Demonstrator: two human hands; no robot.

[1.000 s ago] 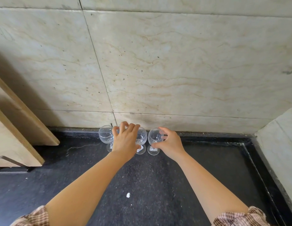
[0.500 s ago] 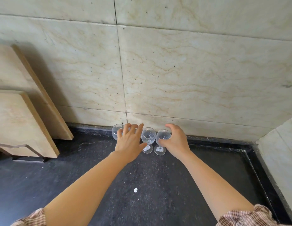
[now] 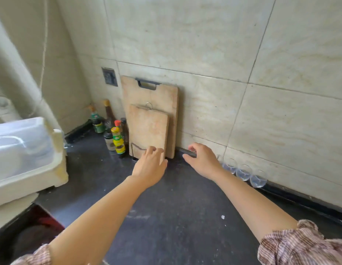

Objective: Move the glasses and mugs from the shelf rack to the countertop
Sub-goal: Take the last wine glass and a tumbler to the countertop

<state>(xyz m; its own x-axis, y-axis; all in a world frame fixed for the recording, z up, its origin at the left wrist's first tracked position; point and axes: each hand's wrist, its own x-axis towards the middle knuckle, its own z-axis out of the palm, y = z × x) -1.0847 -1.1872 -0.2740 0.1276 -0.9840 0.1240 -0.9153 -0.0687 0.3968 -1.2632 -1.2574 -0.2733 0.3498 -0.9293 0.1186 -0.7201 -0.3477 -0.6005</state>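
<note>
Three clear stemmed glasses [image 3: 242, 173] stand in a row on the black countertop [image 3: 176, 213], against the tiled wall at the right. My right hand [image 3: 201, 161] hovers just left of them, fingers relaxed and holding nothing. My left hand [image 3: 150, 165] is further left, in front of the cutting boards, fingers loose and empty. No shelf rack and no mugs can be made out in this view.
Two wooden cutting boards [image 3: 151, 119] lean on the wall behind my left hand. Several sauce bottles [image 3: 114, 134] stand in the corner to their left. A white plastic bin [image 3: 27, 152] sits at the left edge. A wall socket [image 3: 109, 76] is above the bottles.
Both hands have let go of the glasses and moved left, away from them. The view has swung left, bringing the cutting boards, bottles and white bin into sight.
</note>
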